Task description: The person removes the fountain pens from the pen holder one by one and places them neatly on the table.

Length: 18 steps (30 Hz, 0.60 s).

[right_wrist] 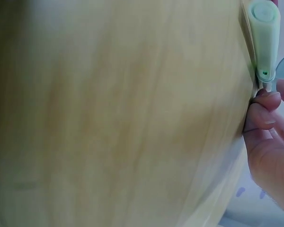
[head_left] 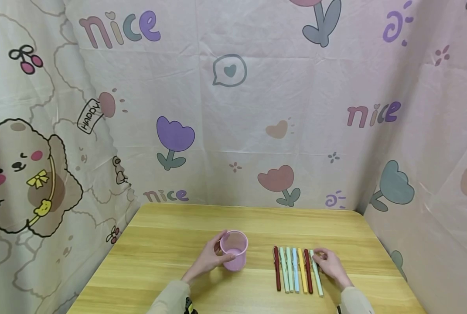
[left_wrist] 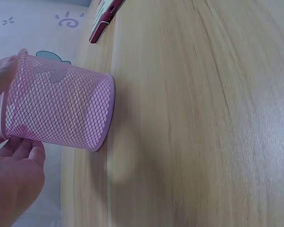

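Pink mesh cup (head_left: 234, 256) stands upright near the middle of the wooden table (head_left: 170, 244), the left hand (head_left: 209, 259) curled around its side. Right hand (head_left: 331, 264) pinches the pale green pen (head_left: 316, 274) at the right end of the pen row (head_left: 296, 270), still lying on the table.

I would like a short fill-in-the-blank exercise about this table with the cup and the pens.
1. The left hand holds a mesh cup whose colour is ____.
2. The pens lie side by side in a row of ____.
3. The right hand touches the pale green pen at the ____ end of the row.
4. The table is made of ____.

Missing words: pink; seven; right; wood
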Each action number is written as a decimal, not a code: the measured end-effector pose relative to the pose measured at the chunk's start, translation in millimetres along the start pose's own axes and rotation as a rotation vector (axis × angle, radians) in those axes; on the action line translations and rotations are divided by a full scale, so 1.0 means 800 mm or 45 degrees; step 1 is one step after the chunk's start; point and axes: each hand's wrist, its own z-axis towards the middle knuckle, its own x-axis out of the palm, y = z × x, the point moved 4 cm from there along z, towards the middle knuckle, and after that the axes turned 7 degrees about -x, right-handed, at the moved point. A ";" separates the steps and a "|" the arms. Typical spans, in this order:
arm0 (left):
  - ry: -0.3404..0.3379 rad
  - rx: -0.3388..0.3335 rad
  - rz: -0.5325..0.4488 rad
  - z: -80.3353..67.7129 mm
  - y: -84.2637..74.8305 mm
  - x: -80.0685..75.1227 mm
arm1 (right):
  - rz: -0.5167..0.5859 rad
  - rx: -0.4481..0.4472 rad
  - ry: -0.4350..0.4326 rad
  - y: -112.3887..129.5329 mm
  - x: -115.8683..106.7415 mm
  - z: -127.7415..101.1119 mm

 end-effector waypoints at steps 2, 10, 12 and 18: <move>0.002 -0.007 -0.006 0.000 -0.001 0.000 | 0.017 0.019 0.001 0.000 0.000 0.000; -0.013 -0.034 -0.034 0.000 -0.001 0.003 | -0.034 0.014 -0.015 0.005 -0.003 -0.001; -0.026 -0.038 -0.022 -0.001 0.000 0.003 | -0.062 0.002 -0.022 0.006 -0.004 -0.001; -0.058 -0.039 0.028 -0.004 0.001 0.002 | -0.045 -0.006 -0.052 0.009 -0.005 -0.004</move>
